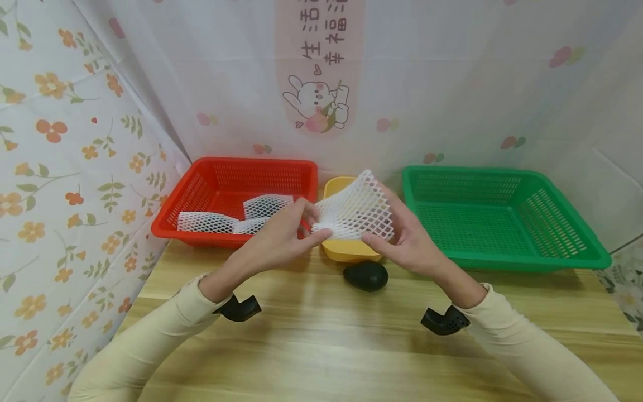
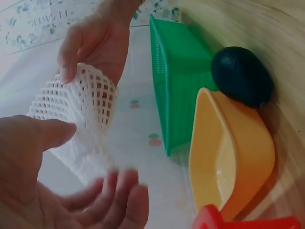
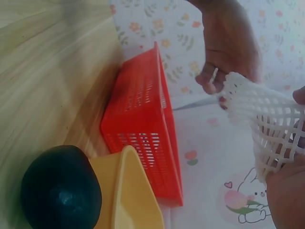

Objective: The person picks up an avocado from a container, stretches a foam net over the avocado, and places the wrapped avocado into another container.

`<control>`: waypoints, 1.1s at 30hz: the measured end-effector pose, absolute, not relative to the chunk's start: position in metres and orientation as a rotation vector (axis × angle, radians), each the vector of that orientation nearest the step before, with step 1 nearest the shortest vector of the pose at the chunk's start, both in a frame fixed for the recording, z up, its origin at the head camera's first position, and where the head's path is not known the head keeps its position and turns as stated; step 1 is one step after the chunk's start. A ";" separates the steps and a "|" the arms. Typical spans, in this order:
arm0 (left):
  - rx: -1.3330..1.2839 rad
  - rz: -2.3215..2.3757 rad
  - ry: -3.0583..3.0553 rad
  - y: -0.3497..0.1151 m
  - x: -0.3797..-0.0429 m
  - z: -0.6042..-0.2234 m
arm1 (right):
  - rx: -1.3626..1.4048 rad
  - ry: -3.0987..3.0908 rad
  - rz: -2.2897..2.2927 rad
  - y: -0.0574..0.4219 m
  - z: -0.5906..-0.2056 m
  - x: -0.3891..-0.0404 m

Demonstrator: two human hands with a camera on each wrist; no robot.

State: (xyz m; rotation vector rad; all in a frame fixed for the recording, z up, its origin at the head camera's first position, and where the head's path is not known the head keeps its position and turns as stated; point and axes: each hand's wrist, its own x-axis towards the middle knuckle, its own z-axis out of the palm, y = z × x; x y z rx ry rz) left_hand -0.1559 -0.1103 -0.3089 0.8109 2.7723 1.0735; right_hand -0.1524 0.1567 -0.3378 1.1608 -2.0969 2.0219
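Observation:
A white foam net sleeve is held up over the yellow container, its right end spread wide and its left end bunched. My right hand grips the wide end, thumb on the near side and fingers behind the mesh. At the narrow end is my left hand, its thumb right at the mesh; in the left wrist view its fingers stand apart from the thumb, loosely bent. A dark avocado-shaped fruit lies on the table just in front of the yellow container.
To the left stands a red basket with several white foam nets inside. A green basket stands to the right. Behind them hangs a printed cloth. The wooden table spreads out in front.

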 end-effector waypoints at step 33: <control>0.484 1.870 2.456 -0.121 -0.161 -0.307 | 0.983 -2.061 2.034 0.150 -0.344 -0.154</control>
